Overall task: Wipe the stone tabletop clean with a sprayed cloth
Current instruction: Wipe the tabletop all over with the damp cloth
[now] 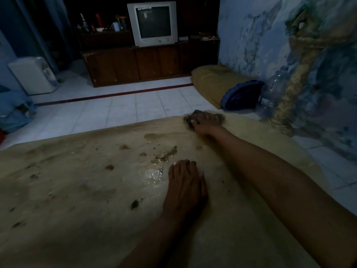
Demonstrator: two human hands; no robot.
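Observation:
A tan stone tabletop fills the lower part of the head view. Dark dirt spots and a shiny wet patch lie on its middle. My left hand rests flat on the stone beside the wet patch, fingers straight. My right arm stretches out to the far edge of the table, where my right hand presses a dark crumpled cloth against the surface; the fingers curl over it. Most of the cloth is hidden under the hand.
Beyond the table lies a white tiled floor. A yellow cushion and a blue bundle lie by the right wall, with a clear plastic bottle and a rope-wrapped post. A television stands on a wooden cabinet at the back.

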